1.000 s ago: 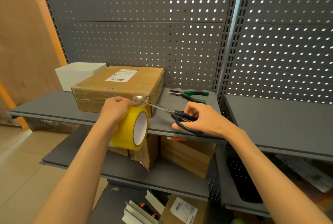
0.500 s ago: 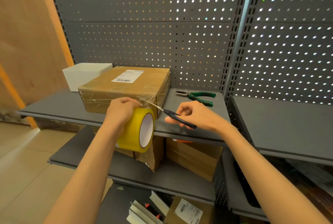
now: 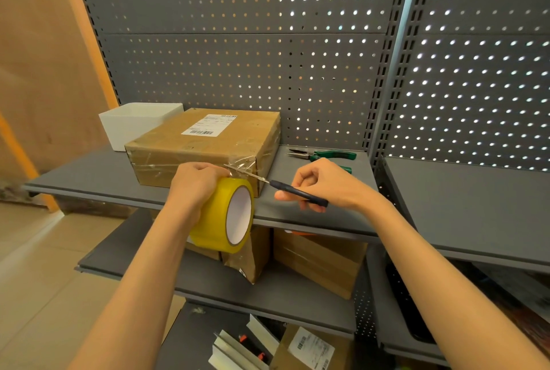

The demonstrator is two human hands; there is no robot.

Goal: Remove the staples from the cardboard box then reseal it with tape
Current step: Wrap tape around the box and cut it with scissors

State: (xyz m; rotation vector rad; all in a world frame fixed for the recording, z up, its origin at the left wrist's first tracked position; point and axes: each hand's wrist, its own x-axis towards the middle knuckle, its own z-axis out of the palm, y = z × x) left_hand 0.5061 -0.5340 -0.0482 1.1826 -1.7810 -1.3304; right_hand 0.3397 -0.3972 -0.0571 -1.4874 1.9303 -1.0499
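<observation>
A brown cardboard box (image 3: pixel 208 143) with a white shipping label lies flat on the grey upper shelf (image 3: pixel 312 214). Clear tape runs along its front face to the right corner. My left hand (image 3: pixel 196 185) grips a yellow tape roll (image 3: pixel 226 217) just in front of that corner, with a strip of tape stretched from roll to box. My right hand (image 3: pixel 324 185) holds dark-handled scissors (image 3: pixel 279 186), whose blades reach left to the stretched strip at the box corner.
Green-handled pliers (image 3: pixel 321 156) lie on the shelf right of the box. A white bin (image 3: pixel 134 125) stands behind the box on the left. Cardboard boxes (image 3: pixel 318 262) sit on the shelf below. A perforated grey back panel (image 3: pixel 268 57) rises behind everything.
My right hand turned the scissors edge-on and brought the blades together at the tape strip by the box corner. My left hand kept the roll beside the box. My view shifted slightly left.
</observation>
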